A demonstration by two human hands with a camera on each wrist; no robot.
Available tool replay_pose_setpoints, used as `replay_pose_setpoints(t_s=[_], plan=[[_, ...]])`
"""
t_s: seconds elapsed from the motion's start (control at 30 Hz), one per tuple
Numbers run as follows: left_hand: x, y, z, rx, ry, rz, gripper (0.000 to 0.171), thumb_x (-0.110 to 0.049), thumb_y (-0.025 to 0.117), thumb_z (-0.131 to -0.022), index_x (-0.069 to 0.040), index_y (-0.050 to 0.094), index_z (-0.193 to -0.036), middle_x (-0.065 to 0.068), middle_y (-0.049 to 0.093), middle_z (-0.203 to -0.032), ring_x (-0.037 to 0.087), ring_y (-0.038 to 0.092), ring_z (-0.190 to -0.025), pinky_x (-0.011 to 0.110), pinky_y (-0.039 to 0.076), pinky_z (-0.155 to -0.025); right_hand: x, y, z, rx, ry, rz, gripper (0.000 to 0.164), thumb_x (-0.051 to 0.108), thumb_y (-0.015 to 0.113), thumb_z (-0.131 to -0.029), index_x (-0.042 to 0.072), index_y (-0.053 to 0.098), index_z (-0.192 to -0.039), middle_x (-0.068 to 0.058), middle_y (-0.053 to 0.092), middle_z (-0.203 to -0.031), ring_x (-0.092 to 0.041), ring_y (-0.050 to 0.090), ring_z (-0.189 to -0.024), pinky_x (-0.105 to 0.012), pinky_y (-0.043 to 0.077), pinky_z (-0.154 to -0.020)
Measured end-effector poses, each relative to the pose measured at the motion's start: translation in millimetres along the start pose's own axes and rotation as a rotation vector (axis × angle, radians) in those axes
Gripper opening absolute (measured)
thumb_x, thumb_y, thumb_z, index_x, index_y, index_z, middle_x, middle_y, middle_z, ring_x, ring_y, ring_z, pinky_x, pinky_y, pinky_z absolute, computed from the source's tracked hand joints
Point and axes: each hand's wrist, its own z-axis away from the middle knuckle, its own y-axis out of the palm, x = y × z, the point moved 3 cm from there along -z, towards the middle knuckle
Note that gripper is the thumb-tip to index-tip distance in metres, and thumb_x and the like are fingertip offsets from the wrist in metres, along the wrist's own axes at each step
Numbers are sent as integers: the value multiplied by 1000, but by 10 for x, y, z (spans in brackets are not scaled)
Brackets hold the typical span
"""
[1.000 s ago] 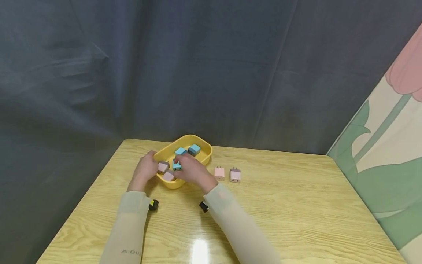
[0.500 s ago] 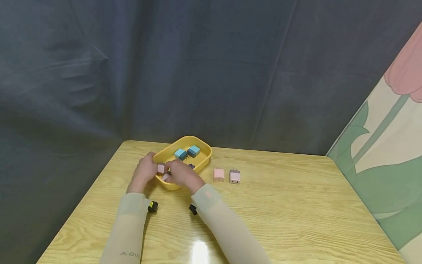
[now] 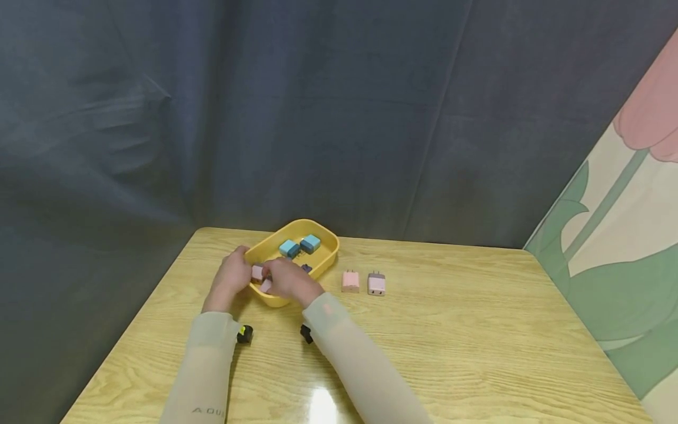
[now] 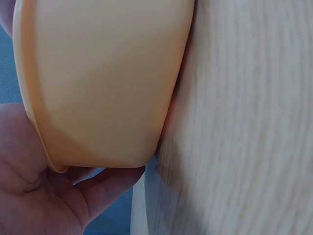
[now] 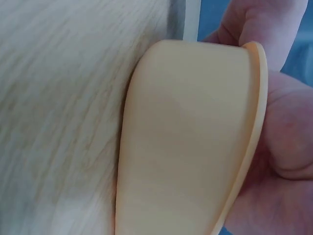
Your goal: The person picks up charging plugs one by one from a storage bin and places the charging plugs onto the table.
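Observation:
My left hand (image 3: 233, 274) grips the left end of a yellow plastic bin (image 3: 331, 252), palm at the rim and fingers against the outer wall in the left wrist view. Inside the bin, my right hand (image 3: 290, 278) reaches in from the right, fingers curled down at a lavender wall charger (image 3: 266, 286). The hand covers part of that charger. Another lavender charger (image 3: 256, 272) lies close to the left hand. Two blue chargers (image 3: 289, 248) rest farther back in the bin, and a dark piece (image 3: 306, 268) shows beside the right hand.
A pink charger (image 3: 350, 281) and a lavender-and-grey charger (image 3: 376, 284) stand side by side on the wooden table (image 3: 450, 341), right of the bin, prongs pointing back. A dark curtain (image 3: 339, 118) hangs behind the table.
My right hand has moved left and down within the bin, from a blue charger to the lavender one, which has tilted. The left hand keeps its place at the bin's end.

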Motion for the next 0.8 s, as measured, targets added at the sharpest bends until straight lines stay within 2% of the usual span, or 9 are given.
replay_pose_setpoints(t_s=[0.13, 0.27, 0.4, 0.53, 0.8], plan=[[-4, -10, 8, 2, 4, 1, 48, -7, 40, -107, 6, 48, -153, 33, 64, -141, 37, 63, -108, 54, 54, -99, -9, -22, -28, 27, 2, 7, 13, 15, 74, -102, 12, 81, -114, -2, 78, -112, -13, 60, -90, -24, 50, -79], [-10, -7, 8, 5, 6, -4, 48, -7, 40, -107, 6, 48, -153, 33, 64, -143, 37, 64, -110, 56, 54, -101, -10, -51, -33, 46, 44, 22, 20, 8, 66, -105, 12, 82, -116, -3, 76, -115, -14, 56, -87, -24, 45, -72], [-28, -2, 8, 9, 5, -6, 50, -8, 39, -107, 6, 47, -154, 34, 63, -146, 38, 65, -114, 58, 53, -105, -14, -76, -21, 41, 82, 51, 25, 5, 63, -105, 16, 83, -116, -1, 73, -119, -14, 56, -90, -23, 45, -72], [-32, 10, 8, 15, -5, -3, 50, -8, 38, -107, 5, 46, -155, 34, 62, -147, 39, 65, -117, 58, 53, -107, -27, -73, -5, 39, 76, 40, 23, 5, 67, -103, 15, 84, -116, -2, 72, -123, -13, 55, -93, -23, 44, -73], [-32, 4, 9, 16, -12, 1, 49, -8, 40, -108, 5, 47, -154, 32, 63, -145, 37, 64, -112, 57, 53, -104, -75, -41, -34, 44, 34, -40, 11, 8, 71, -102, 8, 80, -107, -2, 68, -109, -14, 55, -87, -23, 43, -71]])
